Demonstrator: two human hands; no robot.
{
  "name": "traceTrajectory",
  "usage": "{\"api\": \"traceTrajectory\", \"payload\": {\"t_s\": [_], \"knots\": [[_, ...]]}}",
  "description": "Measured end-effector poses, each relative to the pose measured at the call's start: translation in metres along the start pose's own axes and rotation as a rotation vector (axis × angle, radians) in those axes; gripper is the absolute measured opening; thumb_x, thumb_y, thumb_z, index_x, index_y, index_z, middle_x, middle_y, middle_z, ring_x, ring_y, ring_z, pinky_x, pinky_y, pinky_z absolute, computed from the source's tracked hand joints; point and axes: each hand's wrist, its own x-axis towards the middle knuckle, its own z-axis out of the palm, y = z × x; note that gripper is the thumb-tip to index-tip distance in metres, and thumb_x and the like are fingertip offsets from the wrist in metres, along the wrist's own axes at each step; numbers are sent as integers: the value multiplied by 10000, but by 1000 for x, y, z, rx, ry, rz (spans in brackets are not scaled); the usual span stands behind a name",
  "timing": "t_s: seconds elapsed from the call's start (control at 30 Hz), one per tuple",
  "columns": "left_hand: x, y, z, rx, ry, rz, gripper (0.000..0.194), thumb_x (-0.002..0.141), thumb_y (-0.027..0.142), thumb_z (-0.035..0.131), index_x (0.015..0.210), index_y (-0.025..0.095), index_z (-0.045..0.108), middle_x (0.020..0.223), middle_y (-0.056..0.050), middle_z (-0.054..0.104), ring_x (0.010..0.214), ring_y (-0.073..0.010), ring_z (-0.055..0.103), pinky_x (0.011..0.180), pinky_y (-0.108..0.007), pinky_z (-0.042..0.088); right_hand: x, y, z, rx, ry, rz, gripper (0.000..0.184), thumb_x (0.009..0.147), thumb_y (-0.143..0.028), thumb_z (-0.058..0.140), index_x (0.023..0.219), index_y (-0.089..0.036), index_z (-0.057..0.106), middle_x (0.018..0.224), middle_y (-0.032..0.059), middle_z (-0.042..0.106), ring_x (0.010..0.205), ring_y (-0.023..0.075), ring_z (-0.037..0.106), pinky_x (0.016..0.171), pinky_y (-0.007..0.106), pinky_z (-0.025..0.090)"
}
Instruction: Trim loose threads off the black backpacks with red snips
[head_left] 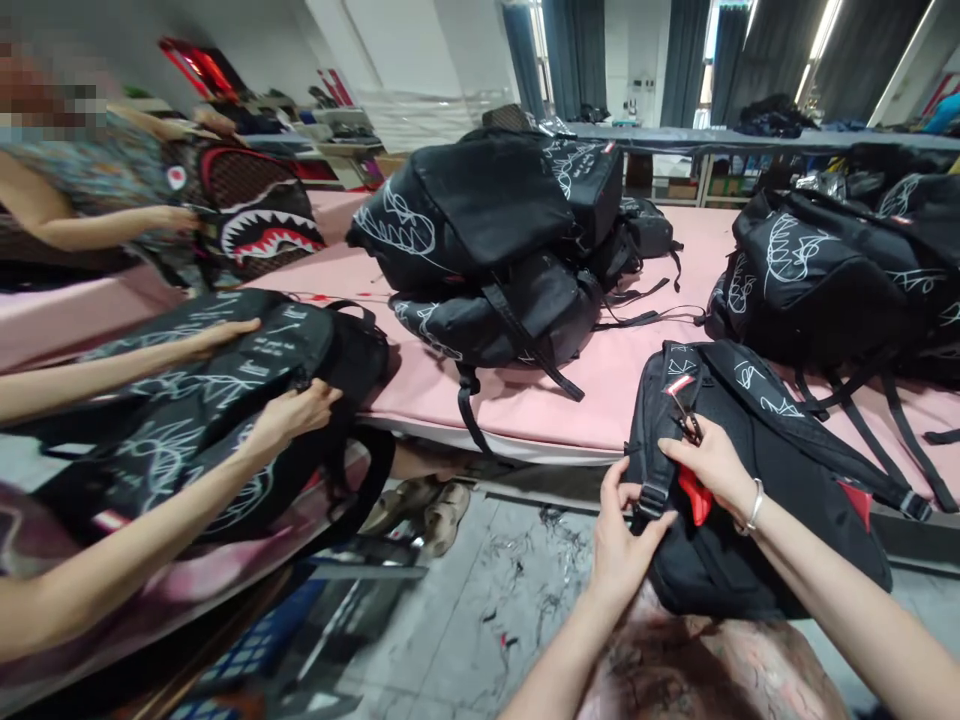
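Observation:
On my lap and against the table edge lies a black backpack [757, 500] with white scribble prints, its strap side facing up. My left hand [626, 530] is closed around the shoulder strap at a black plastic buckle [652, 502]. Just right of it, my right hand [712, 465] grips a pair of scissors [694, 495] with red handles, partly hidden by the fingers. Dark metal parts of the tool stick out above that hand, close to a small red-and-white label [679, 385] on the strap.
A pink-covered table [540, 400] carries a pile of black backpacks [487, 220] and more backpacks [810, 270] at right. At left, a co-worker's hands [292, 415] rest on another backpack [225, 400]. Farther back, a person holds a shark-mouth backpack [262, 215]. Thread scraps litter the floor [495, 600].

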Motion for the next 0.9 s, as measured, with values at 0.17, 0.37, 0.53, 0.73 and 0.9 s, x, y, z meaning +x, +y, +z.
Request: {"api": "traceTrajectory", "payload": {"t_s": [0.17, 0.37, 0.53, 0.73, 0.9], "knots": [[8, -7, 5, 204, 191, 210, 398, 808, 256, 534, 1186, 165, 448, 1034, -89, 547, 904, -142, 529, 766, -256, 440, 10, -6, -4, -263, 5, -87, 213, 681, -297, 558, 823, -140, 583, 816, 11, 611, 739, 128, 550, 703, 236, 406], [10, -9, -5, -103, 86, -33, 324, 830, 333, 508, 1077, 150, 614, 1059, -106, 596, 971, -184, 546, 864, -300, 420, 6, -2, -3, -109, -111, -127, 345, 706, -441, 582, 828, -124, 522, 774, 30, 562, 690, 121, 503, 639, 230, 394], [13, -9, -11, -698, 9, -338, 361, 764, 322, 589, 1049, 104, 632, 873, -95, 666, 866, -190, 597, 866, -303, 410, -9, 23, -11, -234, 5, -257, 321, 859, -436, 419, 1008, -162, 491, 863, 34, 542, 780, 126, 504, 722, 252, 408], [17, -10, -15, -960, 51, -540, 275, 642, 257, 680, 862, 93, 689, 868, -93, 670, 844, -181, 597, 839, -266, 412, -38, 52, -14, -576, 79, -600, 129, 867, -223, 474, 981, -177, 512, 925, 25, 553, 852, 104, 525, 770, 229, 430], [15, -4, -13, -959, 35, -491, 222, 669, 263, 654, 817, 102, 693, 846, -86, 667, 855, -179, 591, 840, -252, 410, -47, 59, -7, -752, 97, -752, 154, 871, -168, 458, 1014, -161, 513, 970, 59, 558, 923, 138, 520, 801, 273, 442]]}}
